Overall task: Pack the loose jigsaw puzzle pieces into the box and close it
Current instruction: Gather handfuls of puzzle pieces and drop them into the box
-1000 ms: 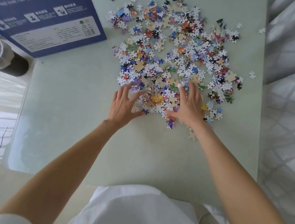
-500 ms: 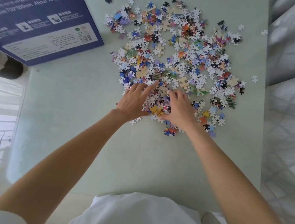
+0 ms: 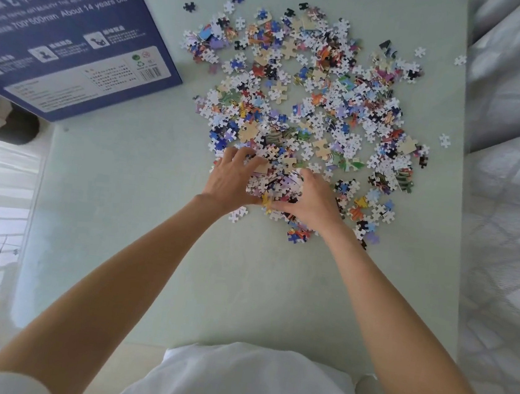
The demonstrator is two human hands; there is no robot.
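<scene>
Grip: the left hand [image 3: 233,179] and the right hand [image 3: 312,199] are cupped toward each other, fingers curled around a small heap of puzzle pieces [image 3: 275,182] pressed between them.
Heap: it is at the near edge of the spread, on the table [image 3: 152,217].
Loose pieces: the other jigsaw pieces [image 3: 312,99] lie scattered beyond and to the right of the hands (many white side up), with a few single ones well apart.
Box: the blue box [image 3: 73,29] is at the far left, printed side up, just beside the spread.
Near edge: white clothing [image 3: 246,386].
</scene>
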